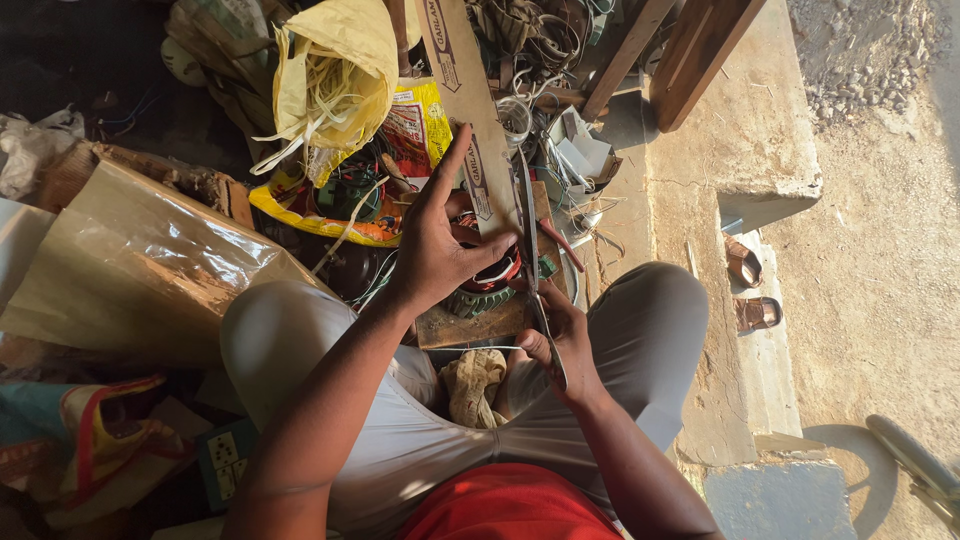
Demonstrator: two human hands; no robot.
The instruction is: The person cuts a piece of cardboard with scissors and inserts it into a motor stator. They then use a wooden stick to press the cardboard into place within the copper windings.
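Cutting is the step in hand, it seems: the right hand (562, 345) grips scissors (532, 262) whose blades point to 12 o'clock along a paper strip (478, 150), pinched by the left hand (440, 245) over a motor stator (490, 285). Next, the strip must stay taut.

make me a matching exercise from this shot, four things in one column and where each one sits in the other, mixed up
Things
1. left hand
2. right hand
3. pair of sandals
4. yellow sack

Places
A. on the concrete step at the right
B. at the top of the pile, left of the long strip
C. pinching the lower end of the long printed strip
D. gripping the scissors between the knees

Pairs: 1-C, 2-D, 3-A, 4-B
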